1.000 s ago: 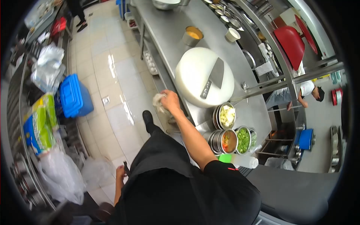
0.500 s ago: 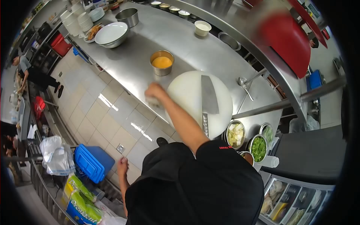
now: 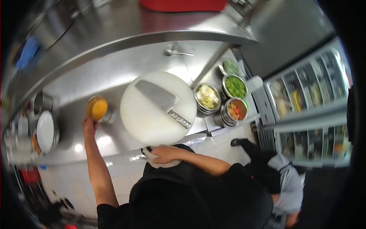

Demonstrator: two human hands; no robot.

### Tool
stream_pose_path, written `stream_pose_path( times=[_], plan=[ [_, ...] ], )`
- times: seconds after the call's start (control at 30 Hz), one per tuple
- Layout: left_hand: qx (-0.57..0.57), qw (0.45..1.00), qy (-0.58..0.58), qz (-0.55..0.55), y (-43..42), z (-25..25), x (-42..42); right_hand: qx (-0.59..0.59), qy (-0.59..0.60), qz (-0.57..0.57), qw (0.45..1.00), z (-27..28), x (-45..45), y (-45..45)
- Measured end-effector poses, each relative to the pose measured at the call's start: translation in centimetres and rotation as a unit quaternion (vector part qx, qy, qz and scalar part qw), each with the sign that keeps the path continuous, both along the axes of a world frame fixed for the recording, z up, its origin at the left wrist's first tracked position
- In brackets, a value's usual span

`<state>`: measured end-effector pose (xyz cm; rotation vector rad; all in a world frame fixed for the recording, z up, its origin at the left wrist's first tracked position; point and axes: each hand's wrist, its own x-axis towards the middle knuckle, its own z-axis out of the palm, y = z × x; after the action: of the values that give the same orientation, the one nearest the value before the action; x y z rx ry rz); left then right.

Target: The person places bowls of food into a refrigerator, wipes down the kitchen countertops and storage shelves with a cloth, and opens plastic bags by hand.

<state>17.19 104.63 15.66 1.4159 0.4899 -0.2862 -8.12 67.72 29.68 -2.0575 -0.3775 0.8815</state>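
On the steel counter stands a small metal container point(image 3: 109, 114) with yellow-orange liquid in it. My left hand point(image 3: 90, 125) reaches out to its near edge, with fingers closed on the rim. My right hand point(image 3: 164, 154) is at my waist, wrapped around a whitish cloth point(image 3: 169, 164), just below the near edge of the round white cutting board point(image 3: 141, 124). A wide cleaver point(image 3: 157, 93) lies flat on that board, its patterned handle pointing toward my right side.
Right of the board are metal bowls of cut pale vegetables point(image 3: 207, 97), chopped greens point(image 3: 235, 87) and orange-red pieces point(image 3: 236, 110). A white bowl point(image 3: 45, 131) sits at the left. A steel shelf point(image 3: 133, 42) overhangs the back. Another person point(image 3: 288, 183) is close on my right.
The view has turned to the right. My left hand has come up from beside my body to the metal container. My right hand has drawn back to my waist with the cloth.
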Motion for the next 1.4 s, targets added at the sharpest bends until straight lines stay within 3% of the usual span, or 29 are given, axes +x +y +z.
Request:
stream_pose_path(
  times=[0.07,0.2,0.23,0.33,0.4,0.47,0.57,0.63,0.77,0.87,0.93,0.97,1.07,1.13,1.27,1.4],
  plan=[
    [0.07,0.997,0.019,-0.007,-0.1,2.0,2.8,0.02,-0.027,-0.095,0.995,-0.6,-2.1,-1.8],
    [0.097,0.987,-0.004,-0.129,-2.9,6.7,9.1,0.044,-0.014,-0.253,0.966,-1.3,-6.1,-3.7],
    [0.13,0.984,-0.017,-0.124,-6.0,10.0,9.4,0.053,-0.005,-0.286,0.957,-0.5,-7.0,-4.2],
    [0.157,0.96,-0.097,-0.21,-12.7,13.4,13.0,0.059,0.019,-0.389,0.919,2.1,-10.0,-5.5],
    [0.108,0.933,-0.114,-0.325,-18.1,14.8,15.1,0.069,0.023,-0.449,0.891,2.5,-12.0,-6.5],
    [0.067,0.921,-0.139,-0.358,-25.3,16.2,14.5,0.09,0.013,-0.498,0.862,2.0,-14.1,-7.1],
    [0.129,0.899,-0.099,-0.407,-35.5,14.4,15.0,0.093,0.021,-0.564,0.82,2.4,-16.0,-8.0],
    [0.017,0.906,-0.039,-0.422,-41.9,13.3,13.8,0.088,0.04,-0.604,0.791,2.8,-16.8,-8.3],
    [0.022,0.877,0.057,-0.476,-53.2,6.0,14.9,0.135,0.042,-0.662,0.736,2.0,-18.3,-8.5],
    [-0.041,0.864,0.015,-0.502,-57.3,5.6,11.7,0.142,0.078,-0.679,0.716,0.7,-19.2,-9.3],
    [-0.096,0.874,0.052,-0.473,-58.8,2.8,11.4,0.132,0.083,-0.669,0.726,0.0,-19.3,-10.1],
    [-0.069,0.771,-0.188,-0.605,-58.0,3.1,10.9,0.136,0.092,-0.665,0.729,-0.5,-19.3,-10.4],
    [-0.058,0.846,0.038,-0.529,-55.2,6.0,10.0,0.153,0.109,-0.631,0.753,0.2,-17.2,-11.1],
    [0.092,0.883,-0.103,-0.449,-49.5,10.5,7.3,0.187,0.125,-0.564,0.794,0.9,-14.9,-10.7],
    [-0.053,0.938,-0.147,-0.31,-34.3,17.3,2.1,0.284,0.161,-0.411,0.851,2.0,-8.9,-6.8],
    [-0.056,0.967,-0.161,-0.191,-15.3,16.8,-5.2,0.278,0.103,-0.324,0.898,1.6,-2.4,1.1]
  ],
)
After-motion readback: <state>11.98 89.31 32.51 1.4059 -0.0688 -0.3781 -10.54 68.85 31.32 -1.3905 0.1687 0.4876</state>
